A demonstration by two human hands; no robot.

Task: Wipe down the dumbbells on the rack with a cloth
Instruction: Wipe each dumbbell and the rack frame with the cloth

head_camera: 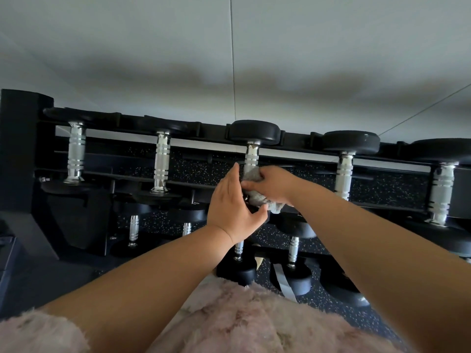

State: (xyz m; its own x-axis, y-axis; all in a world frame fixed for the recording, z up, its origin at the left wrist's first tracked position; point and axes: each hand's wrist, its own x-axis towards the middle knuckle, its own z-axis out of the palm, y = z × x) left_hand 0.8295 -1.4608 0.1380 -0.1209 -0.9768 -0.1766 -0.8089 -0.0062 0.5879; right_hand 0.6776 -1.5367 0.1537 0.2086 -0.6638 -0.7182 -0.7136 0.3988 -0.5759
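Note:
A black rack (132, 171) holds a row of dumbbells with black ends and ribbed chrome handles. The middle dumbbell (253, 135) on the top tier has its handle partly wrapped in a grey cloth (257, 197). My right hand (272, 184) grips the cloth around the lower part of that handle. My left hand (233, 207) lies against the left side of the same handle, fingers straight and thumb spread out below the cloth. The near end of this dumbbell is hidden behind both hands.
Other top-tier dumbbells stand to the left (161, 159) and right (344, 171). Smaller dumbbells (293, 250) sit on the lower tier. A speckled black floor (328, 296) lies below, and a pale wall (229, 59) rises behind the rack.

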